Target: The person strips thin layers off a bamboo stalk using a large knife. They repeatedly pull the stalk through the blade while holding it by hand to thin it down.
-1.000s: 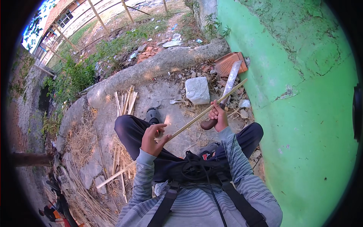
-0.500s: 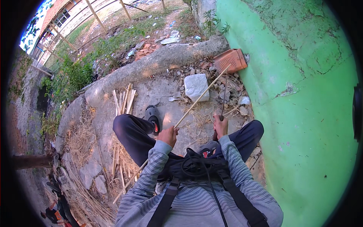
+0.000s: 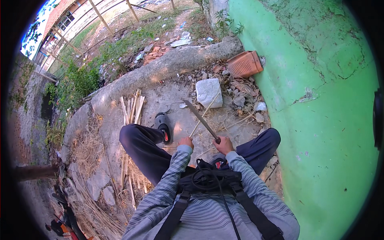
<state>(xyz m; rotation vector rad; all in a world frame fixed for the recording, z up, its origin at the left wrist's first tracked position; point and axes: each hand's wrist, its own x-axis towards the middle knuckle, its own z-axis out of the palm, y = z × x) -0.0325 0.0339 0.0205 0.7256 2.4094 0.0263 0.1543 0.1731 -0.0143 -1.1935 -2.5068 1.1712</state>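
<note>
My left hand (image 3: 186,142) is closed round a thin pale bamboo strip (image 3: 205,114), which slants forward and right, its far end in front of the white block. Behind the hand, my sleeve hides any more of the strip. My right hand (image 3: 225,146) grips a long knife (image 3: 202,121) by its dark handle. The blade points forward and left and crosses the strip's line; whether the two touch I cannot tell. Both hands are above the ground between my bent knees.
A white block (image 3: 208,93) stands ahead, with rubble and an orange roof tile (image 3: 245,65) beyond it. Split bamboo pieces (image 3: 133,107) lie left of my foot. A green wall (image 3: 320,132) rises at the right; a low concrete kerb (image 3: 160,69) curves ahead. Another person (image 3: 66,218) is at the lower left.
The knife has swung left, from pointing ahead to lying across the strip's line. The strip's far end is nearer to me, and my left hand has moved slightly right.
</note>
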